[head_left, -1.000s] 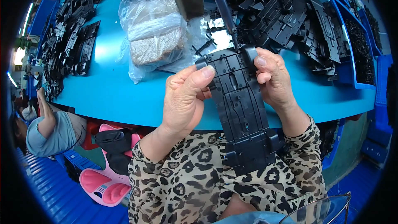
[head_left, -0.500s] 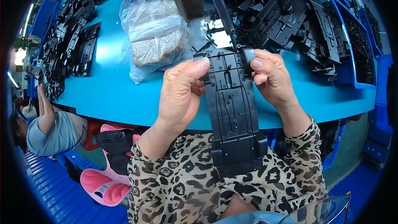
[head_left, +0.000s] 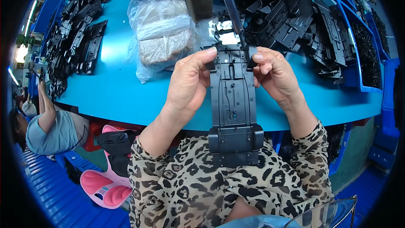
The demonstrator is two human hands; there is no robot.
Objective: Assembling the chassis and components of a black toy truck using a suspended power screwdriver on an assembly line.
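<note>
A long black plastic chassis plate is held between my two hands, its near end hanging over my lap. My left hand pinches the far left corner, thumb on top and fingers beneath. On the opposite corner, my right hand grips the edge with its thumb and bent fingers. The plate's far end lies under a dark rod-like tool tip that comes down from above; whether they touch I cannot tell. Just beyond the plate, small black parts lie by a bright shiny patch.
A clear plastic bag with wrapped blocks sits left of my hands on the blue table. Black plates are piled at the right and left. A blue bin of small black parts stands far right. Another person sits at left beside a pink chair.
The plate has straightened, its near end swinging left and rising slightly. Both hands keep their grip at the far corners. The view has shifted a little.
</note>
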